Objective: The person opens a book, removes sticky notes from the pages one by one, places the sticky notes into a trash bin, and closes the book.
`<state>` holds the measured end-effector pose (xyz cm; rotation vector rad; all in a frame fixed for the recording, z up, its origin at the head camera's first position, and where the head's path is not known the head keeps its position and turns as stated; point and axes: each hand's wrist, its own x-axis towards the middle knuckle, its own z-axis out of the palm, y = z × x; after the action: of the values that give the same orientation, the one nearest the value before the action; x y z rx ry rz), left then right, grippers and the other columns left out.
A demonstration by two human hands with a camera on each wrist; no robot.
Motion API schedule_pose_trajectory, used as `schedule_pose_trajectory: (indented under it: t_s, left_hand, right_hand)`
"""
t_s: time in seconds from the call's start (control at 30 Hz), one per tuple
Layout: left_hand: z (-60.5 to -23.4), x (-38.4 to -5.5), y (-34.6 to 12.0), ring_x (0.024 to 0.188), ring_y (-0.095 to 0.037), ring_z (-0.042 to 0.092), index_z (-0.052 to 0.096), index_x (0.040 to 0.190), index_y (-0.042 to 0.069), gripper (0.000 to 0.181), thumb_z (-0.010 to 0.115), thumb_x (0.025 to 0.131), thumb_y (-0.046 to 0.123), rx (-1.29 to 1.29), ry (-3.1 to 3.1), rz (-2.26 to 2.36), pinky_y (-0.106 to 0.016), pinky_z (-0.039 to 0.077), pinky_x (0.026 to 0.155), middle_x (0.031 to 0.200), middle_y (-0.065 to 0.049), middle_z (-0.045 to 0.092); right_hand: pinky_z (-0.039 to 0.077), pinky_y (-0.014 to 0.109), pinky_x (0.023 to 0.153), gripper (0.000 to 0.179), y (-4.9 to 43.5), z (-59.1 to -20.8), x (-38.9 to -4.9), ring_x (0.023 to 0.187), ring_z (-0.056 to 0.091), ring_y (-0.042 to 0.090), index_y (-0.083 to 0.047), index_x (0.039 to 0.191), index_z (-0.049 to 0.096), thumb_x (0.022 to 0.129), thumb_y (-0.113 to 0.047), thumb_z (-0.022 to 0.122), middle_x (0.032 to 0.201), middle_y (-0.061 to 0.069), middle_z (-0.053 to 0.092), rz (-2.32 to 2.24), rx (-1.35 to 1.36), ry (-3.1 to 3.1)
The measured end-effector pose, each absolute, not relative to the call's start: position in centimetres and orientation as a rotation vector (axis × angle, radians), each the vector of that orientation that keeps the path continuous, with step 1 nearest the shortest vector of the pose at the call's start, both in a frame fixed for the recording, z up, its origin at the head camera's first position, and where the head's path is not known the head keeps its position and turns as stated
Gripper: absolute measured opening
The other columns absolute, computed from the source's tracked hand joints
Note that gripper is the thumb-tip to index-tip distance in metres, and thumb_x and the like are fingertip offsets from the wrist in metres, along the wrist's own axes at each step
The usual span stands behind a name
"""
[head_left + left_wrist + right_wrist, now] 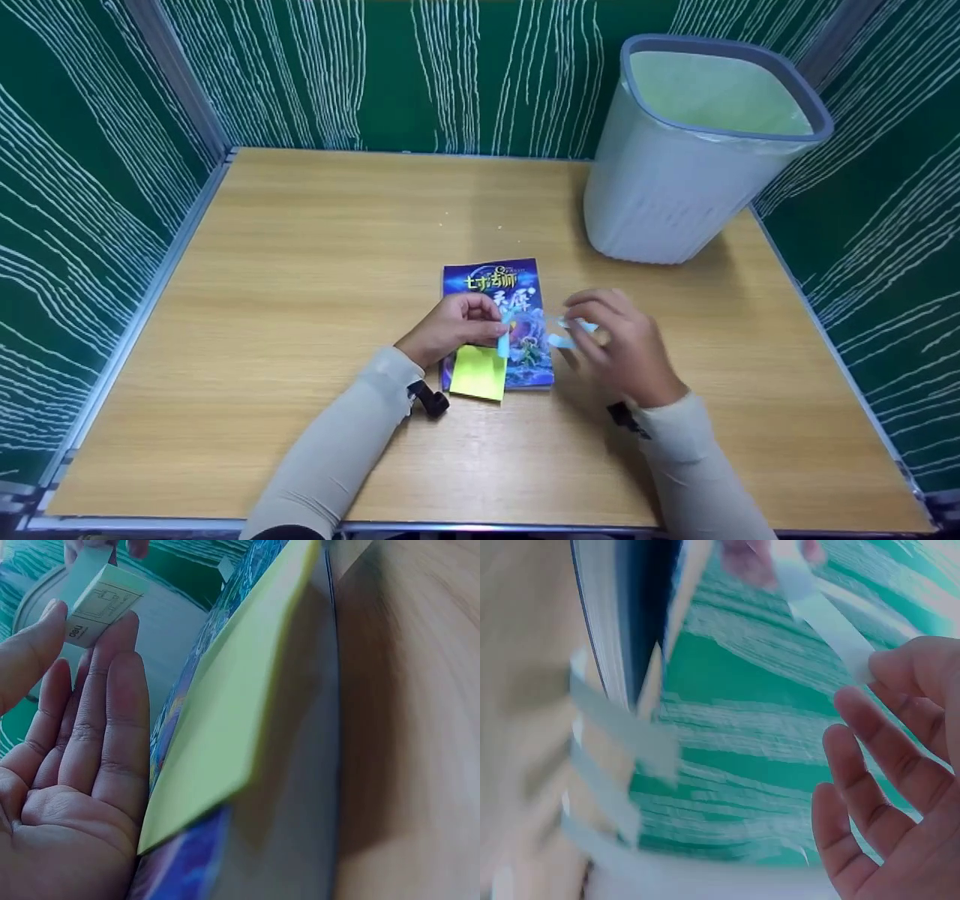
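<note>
In the head view my left hand [461,326] is over a blue book [530,360] with a fantasy cover. Thumb and fingers pinch a small pad of narrow pale blue sticky notes [105,604], its printed back facing the left wrist camera. My right hand [619,345], a little blurred, is just right of the book. Between its thumb and index finger is the end of a pale blue strip [840,641], which stretches toward the left hand in the right wrist view. A yellow sticky note pad [478,373] lies on the book's lower left corner.
Several other pale blue strips [622,727] show beside the book's edge in the right wrist view. A tall white bin [667,180] with a grey rim and a liner stands at the table's back right. Green walls with white streaks enclose the wooden table [300,247]. Tiny white specks lie behind the book.
</note>
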<state>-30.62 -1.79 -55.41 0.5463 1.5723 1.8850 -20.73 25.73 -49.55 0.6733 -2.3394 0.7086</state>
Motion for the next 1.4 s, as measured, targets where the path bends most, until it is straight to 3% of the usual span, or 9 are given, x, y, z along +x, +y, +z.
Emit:
schedule_pose_trajectory:
  t_s: [0.23,0.4,0.6,0.8,0.97,1.23,1.4]
  left_hand:
    - [-55.1,-30.8,-1.7,0.087,-0.022,0.076,0.065,0.103,0.007,0.023,0.081,0.091,0.017,0.529,1.601,1.868,-0.042,0.064,0.088,0.097,-0.008,0.073]
    - [-55.0,-30.9,-2.0,0.089,-0.023,0.076,0.065,0.104,0.007,0.024,0.081,0.091,0.018,0.544,1.63,1.861,-0.042,0.064,0.089,0.097,-0.009,0.073]
    - [-55.3,-30.9,-1.9,0.09,-0.021,0.075,0.065,0.104,0.007,0.024,0.081,0.091,0.018,0.564,1.609,1.868,-0.042,0.063,0.09,0.097,-0.007,0.072]
    - [-55.5,-30.8,-1.8,0.09,-0.021,0.075,0.064,0.104,0.006,0.023,0.08,0.092,0.016,0.576,1.576,1.877,-0.042,0.064,0.089,0.097,-0.008,0.072]
    - [-55.5,-30.8,-1.7,0.091,-0.021,0.075,0.064,0.105,0.006,0.025,0.081,0.091,0.017,0.576,1.58,1.863,-0.042,0.063,0.089,0.097,-0.007,0.073]
    - [-55.8,-30.9,-1.9,0.091,-0.022,0.075,0.064,0.105,0.005,0.024,0.08,0.091,0.017,0.579,1.579,1.855,-0.042,0.063,0.091,0.096,-0.007,0.072]
    - [-55.6,-30.9,-1.9,0.092,-0.022,0.075,0.064,0.107,0.004,0.027,0.081,0.091,0.018,0.569,1.598,1.848,-0.043,0.063,0.092,0.098,-0.008,0.072]
  right_hand:
    - [0.053,0.035,0.074,0.007,29.8,-48.9,-16.5,0.092,0.064,0.021,-0.012,0.093,0.078,0.085,-0.011,0.078,0.105,0.002,0.075,0.384,0.481,-2.439]
    - [0.054,0.043,0.079,0.008,30.2,-50.4,-15.3,0.097,0.064,0.025,-0.015,0.09,0.079,0.083,-0.015,0.083,0.101,0.003,0.076,0.185,0.578,-2.676]
    - [0.048,0.056,0.096,0.015,29.7,-52.1,-15.6,0.12,0.056,0.031,-0.021,0.097,0.08,0.085,-0.025,0.073,0.124,0.005,0.069,0.188,0.735,-2.825]
    - [0.029,0.072,0.115,0.033,29.2,-52.7,-16.0,0.146,0.037,0.044,-0.024,0.117,0.078,0.087,-0.035,0.069,0.152,0.011,0.051,0.223,0.707,-2.931]
    - [0.02,0.081,0.114,0.036,29.2,-52.9,-16.3,0.154,0.025,0.046,-0.035,0.125,0.074,0.091,-0.042,0.065,0.161,0.009,0.043,0.181,0.575,-3.06]
    - [0.022,0.082,0.113,0.049,28.8,-53.1,-16.5,0.152,0.025,0.05,-0.036,0.136,0.068,0.089,-0.05,0.066,0.162,0.01,0.04,0.097,0.529,-3.076]
    - [0.019,0.083,0.113,0.051,28.5,-53.2,-16.4,0.153,0.023,0.051,-0.039,0.142,0.062,0.094,-0.056,0.061,0.166,0.01,0.034,0.097,0.522,-3.114]
